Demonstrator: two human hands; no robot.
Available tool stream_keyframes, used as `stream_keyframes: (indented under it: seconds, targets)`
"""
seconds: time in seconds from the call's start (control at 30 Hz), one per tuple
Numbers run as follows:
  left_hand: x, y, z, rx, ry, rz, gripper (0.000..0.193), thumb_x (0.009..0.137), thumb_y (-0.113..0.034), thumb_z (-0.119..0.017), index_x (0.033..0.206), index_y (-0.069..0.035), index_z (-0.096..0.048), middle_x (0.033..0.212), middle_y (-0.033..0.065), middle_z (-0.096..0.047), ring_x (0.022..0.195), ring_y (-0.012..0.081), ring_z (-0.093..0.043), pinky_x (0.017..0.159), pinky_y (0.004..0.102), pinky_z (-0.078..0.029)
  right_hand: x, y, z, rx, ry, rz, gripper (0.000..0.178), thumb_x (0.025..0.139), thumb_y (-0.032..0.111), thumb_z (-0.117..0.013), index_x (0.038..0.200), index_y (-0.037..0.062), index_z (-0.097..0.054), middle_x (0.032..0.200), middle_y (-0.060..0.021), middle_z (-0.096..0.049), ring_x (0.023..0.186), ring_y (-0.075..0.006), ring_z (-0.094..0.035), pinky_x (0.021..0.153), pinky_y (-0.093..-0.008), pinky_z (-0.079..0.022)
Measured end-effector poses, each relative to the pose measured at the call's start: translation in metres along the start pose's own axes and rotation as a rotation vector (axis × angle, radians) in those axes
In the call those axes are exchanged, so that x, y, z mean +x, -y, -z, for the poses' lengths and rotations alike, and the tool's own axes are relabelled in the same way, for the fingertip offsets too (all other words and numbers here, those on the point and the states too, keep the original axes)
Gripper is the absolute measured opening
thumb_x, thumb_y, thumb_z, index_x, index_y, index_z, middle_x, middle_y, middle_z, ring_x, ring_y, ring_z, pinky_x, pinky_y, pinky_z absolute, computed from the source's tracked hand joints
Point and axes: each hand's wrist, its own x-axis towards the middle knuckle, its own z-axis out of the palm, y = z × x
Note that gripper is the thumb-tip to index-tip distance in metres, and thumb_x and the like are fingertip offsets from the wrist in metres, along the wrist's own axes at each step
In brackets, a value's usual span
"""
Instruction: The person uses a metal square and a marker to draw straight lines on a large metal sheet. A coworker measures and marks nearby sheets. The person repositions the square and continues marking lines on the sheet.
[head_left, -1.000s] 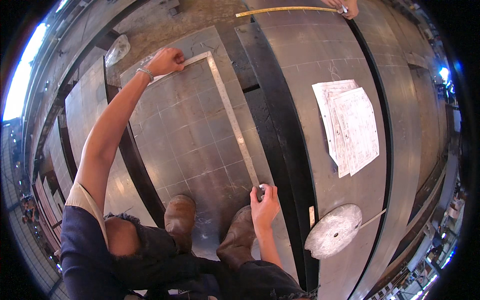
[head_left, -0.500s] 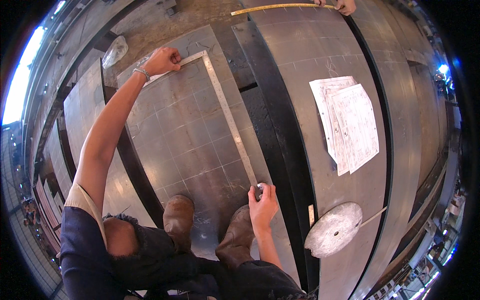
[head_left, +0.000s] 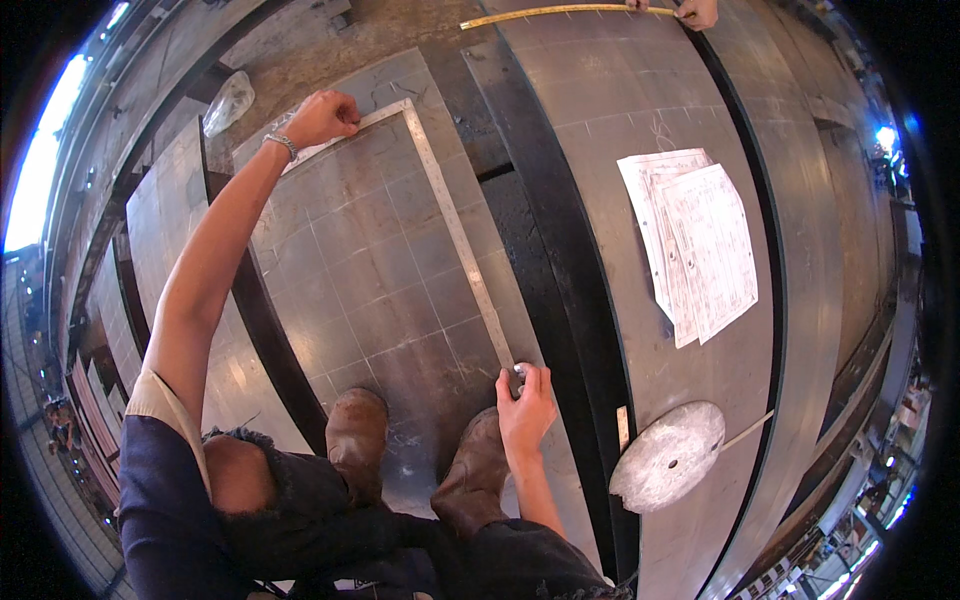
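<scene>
Paper sheets [head_left: 695, 250] lie on a steel plate [head_left: 620, 120] above a round metal disc [head_left: 668, 455].

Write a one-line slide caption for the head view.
Crouched on a gridded steel sheet, left hand pins a large metal square while right hand marks at its near end.

Grey steel plates [head_left: 620, 90] over dusty workshop floor [head_left: 330, 40]

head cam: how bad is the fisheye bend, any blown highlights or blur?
Head view: strong barrel bend, the steel square and plate edges curve toward the rim; black vignette in the corners; daylight blown out at the left rim, a small flare far right; centre sharp, left hand and right hand unblurred.
</scene>
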Motion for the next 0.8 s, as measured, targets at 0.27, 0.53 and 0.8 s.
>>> stream_keyframes:
  seconds: [0.27,0.53,0.8]
  targets:
    - [-0.012,-0.078,-0.016,0.454,0.134,0.203,0.099,0.076,-0.082,-0.06,0.102,0.013,-0.069,0.116,0.0298,-0.063,0.096,0.0351,-0.069,0.087,0.0387,-0.057,-0.001,-0.003,-0.001,-0.016,-0.009,-0.007,0.025,0.086,0.025,-0.075,0.101,0.0099,-0.061,0.094,-0.0053,-0.06,0.069,-0.0256,-0.066,0.058,-0.0393,-0.054]
    - [-0.014,-0.092,-0.046,0.486,0.141,0.304,0.131,0.063,-0.098,-0.05,0.124,0.018,-0.058,0.128,0.0274,-0.051,0.122,0.0352,-0.052,0.094,0.0407,-0.054,0.0,-0.002,-0.002,-0.026,-0.009,0.017,0.025,0.087,0.025,-0.075,0.1,0.0099,-0.06,0.095,-0.0059,-0.06,0.069,-0.0259,-0.067,0.057,-0.0392,-0.054]
    - [-0.008,-0.098,-0.04,0.332,0.164,0.35,0.142,0.06,-0.096,-0.058,0.142,0.017,-0.033,0.128,0.0405,-0.047,0.118,0.0499,-0.057,0.092,0.048,-0.054,0.001,-0.001,0.0,-0.01,-0.011,0.02,0.024,0.087,0.024,-0.075,0.1,0.0102,-0.06,0.095,-0.0045,-0.06,0.068,-0.0233,-0.066,0.055,-0.0375,-0.053]
